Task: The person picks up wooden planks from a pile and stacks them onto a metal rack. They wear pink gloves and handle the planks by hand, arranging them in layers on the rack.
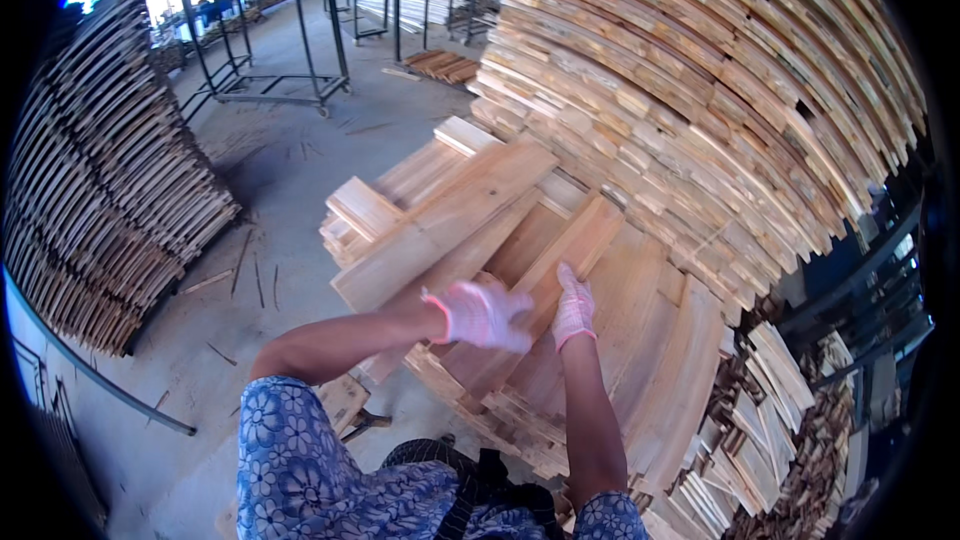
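My left hand [485,316], in a pale pink knit glove, hovers over a stack of wooden boards [630,315]. Its fingers are smeared by motion but look spread, with nothing in them. In a matching glove, my right hand [574,312] grips the right edge of a narrow wooden board [583,240] that lies slantwise on the stack. One digit stretches along that edge; the other fingers are partly hidden. Left of my hands, a wide plank [440,220] lies across the pile, with short light blocks [365,206] beside it.
A tall wall of stacked boards [700,90] rises at the far right. Another high stack [110,170] stands at the left. Metal rack frames [270,90] stand on the concrete floor [290,160] behind. Loose offcuts [745,440] heap up at the lower right.
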A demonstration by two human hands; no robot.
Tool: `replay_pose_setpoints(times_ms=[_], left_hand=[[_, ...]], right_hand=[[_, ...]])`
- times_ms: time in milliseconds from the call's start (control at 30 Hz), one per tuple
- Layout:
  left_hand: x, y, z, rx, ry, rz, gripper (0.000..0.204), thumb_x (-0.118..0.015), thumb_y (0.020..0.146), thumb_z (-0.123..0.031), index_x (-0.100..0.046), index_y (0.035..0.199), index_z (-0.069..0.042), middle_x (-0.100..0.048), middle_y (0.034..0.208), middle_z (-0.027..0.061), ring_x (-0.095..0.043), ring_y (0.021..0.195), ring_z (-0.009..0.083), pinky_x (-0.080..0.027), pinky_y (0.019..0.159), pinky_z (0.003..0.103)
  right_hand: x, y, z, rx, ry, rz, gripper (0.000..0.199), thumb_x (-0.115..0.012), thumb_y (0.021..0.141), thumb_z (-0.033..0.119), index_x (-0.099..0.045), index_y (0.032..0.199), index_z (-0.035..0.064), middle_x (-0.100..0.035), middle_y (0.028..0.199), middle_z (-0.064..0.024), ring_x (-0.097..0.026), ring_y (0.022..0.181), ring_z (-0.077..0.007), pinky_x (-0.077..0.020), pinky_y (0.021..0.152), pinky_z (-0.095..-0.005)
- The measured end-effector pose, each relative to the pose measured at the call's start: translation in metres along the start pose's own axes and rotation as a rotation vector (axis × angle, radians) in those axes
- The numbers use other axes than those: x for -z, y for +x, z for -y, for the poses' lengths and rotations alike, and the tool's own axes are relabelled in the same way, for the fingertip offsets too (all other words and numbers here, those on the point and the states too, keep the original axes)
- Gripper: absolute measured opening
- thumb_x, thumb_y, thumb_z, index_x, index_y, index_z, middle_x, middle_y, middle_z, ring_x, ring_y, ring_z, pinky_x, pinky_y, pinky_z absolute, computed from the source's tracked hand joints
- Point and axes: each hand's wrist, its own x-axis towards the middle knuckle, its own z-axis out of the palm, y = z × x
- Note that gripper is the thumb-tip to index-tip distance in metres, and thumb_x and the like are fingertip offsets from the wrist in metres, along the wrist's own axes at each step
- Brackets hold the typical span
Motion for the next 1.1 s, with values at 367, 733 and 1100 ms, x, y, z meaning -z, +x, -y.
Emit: replay_pose_setpoints(times_ms=[367,733,1100], left_hand=[[0.038,0.046,0.134,0.484,0.095,-0.253,0.119,-0.077,0.077,-0.060,-0.012,0.166,-0.014,-0.031,0.160,0.0294,-0.042,0.140,0.0513,-0.039,0.116,0.052],[0.048,0.098,0.128,0.694,0.082,-0.345,0.108,-0.081,0.077,-0.047,-0.024,0.161,-0.008,-0.038,0.155,0.0257,-0.040,0.144,0.0421,-0.040,0.117,0.049],[0.095,0.072,0.158,0.516,-0.011,-0.596,0.092,-0.080,0.074,-0.045,-0.045,0.154,-0.018,-0.062,0.134,0.0259,-0.058,0.129,0.0394,-0.049,0.106,0.048]], right_hand=[[0.260,-0.096,0.079,0.089,-0.367,-0.338,0.082,-0.070,0.098,0.036,-0.031,0.157,-0.0045,-0.054,0.147,-0.0131,-0.055,0.130,-0.0207,-0.0468,0.107,-0.0342],[0.476,-0.081,0.127,0.054,-0.454,-0.166,0.074,-0.064,0.103,0.039,-0.033,0.161,0.0048,-0.049,0.154,-0.0103,-0.048,0.138,-0.0192,-0.0389,0.115,-0.0340],[0.529,-0.032,0.070,0.196,-0.774,-0.103,0.055,-0.050,0.109,0.034,-0.047,0.152,-0.0010,-0.051,0.154,-0.0112,-0.044,0.144,-0.0206,-0.0340,0.120,-0.0333]])
